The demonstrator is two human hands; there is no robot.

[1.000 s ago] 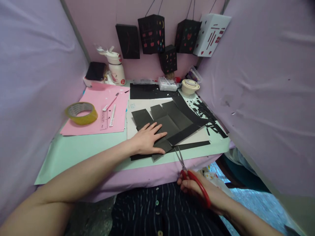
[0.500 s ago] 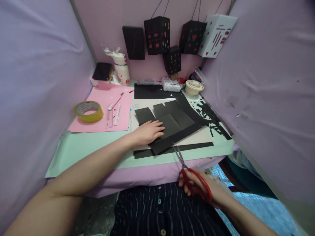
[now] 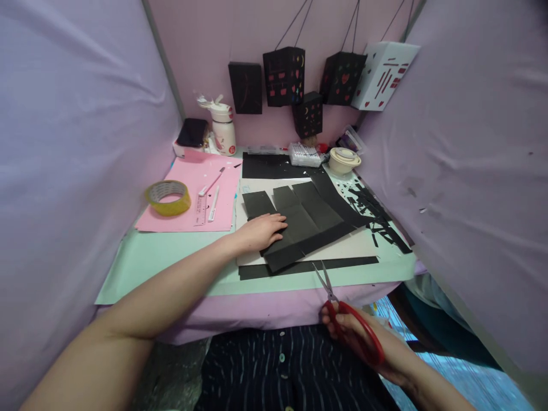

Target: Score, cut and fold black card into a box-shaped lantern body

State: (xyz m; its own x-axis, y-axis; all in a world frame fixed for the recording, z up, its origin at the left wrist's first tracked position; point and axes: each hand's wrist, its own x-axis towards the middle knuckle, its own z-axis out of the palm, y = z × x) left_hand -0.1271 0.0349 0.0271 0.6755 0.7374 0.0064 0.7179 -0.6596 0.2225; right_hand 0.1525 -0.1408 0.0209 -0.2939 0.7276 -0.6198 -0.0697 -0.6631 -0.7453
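Observation:
My left hand (image 3: pixel 263 232) lies flat, fingers stretched out, on a folded sheet of black paper (image 3: pixel 312 217). The sheet has creases and slits that part its far edge into flaps. In my right hand (image 3: pixel 351 328) are red-handled scissors (image 3: pixel 331 294), held over the table's front edge with the blades apart. The blade tips point at the sheet's near edge and do not touch it. A narrow black paper strip (image 3: pixel 342 264) lies along the near side of the pale board (image 3: pixel 355 242) under the sheet.
Pink paper (image 3: pixel 180 171) at left bears a tape roll (image 3: pixel 169 198), a ruler (image 3: pixel 200 210), a craft knife (image 3: pixel 213 181) and a white pen (image 3: pixel 214 204). Black scraps (image 3: pixel 377 211) cover the right side. Behind stand a bottle (image 3: pixel 224 134) and bowl (image 3: pixel 345 162); black paper lanterns (image 3: pixel 285 77) hang above.
The whole view has shifted, so the table sits slightly lower and further right. The scissors have drawn a little away from the black sheet. My left hand stays on the paper.

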